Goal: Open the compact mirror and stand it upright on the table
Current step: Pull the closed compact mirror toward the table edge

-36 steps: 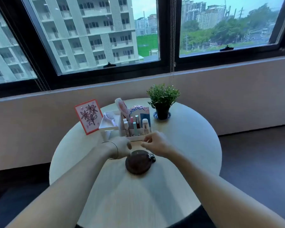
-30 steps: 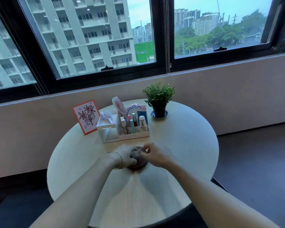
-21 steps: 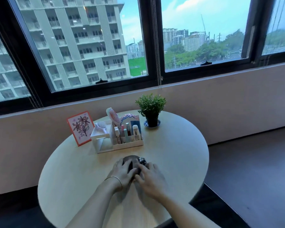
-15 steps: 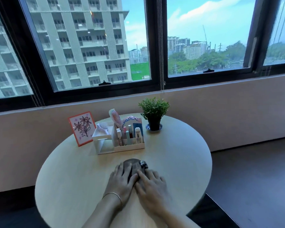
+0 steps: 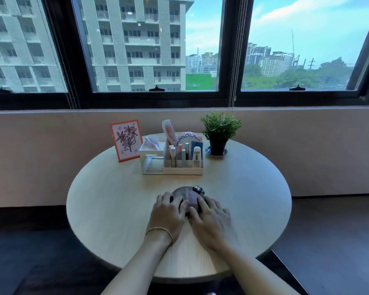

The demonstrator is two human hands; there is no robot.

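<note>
A round dark brown compact mirror [image 5: 187,195] lies flat and closed on the round light wooden table [image 5: 107,201], a metal clasp at its far right edge. My left hand [image 5: 167,213] covers its near left part, fingers laid on the lid and rim. My right hand [image 5: 211,220] rests on its near right part, fingertips on the lid. Both hands hide the mirror's near half. A thin bracelet circles my left wrist.
Behind the mirror stands a white organiser [image 5: 173,165] with cosmetics, a comb and tissues. A framed flower card [image 5: 127,140] stands at the back left, a small potted plant [image 5: 218,133] at the back right. A low wall and windows lie beyond; dark floor surrounds the table.
My hands came down from above the mirror and now lie on its near half. The head view rose and pulled back. The mirror stays flat and closed.
</note>
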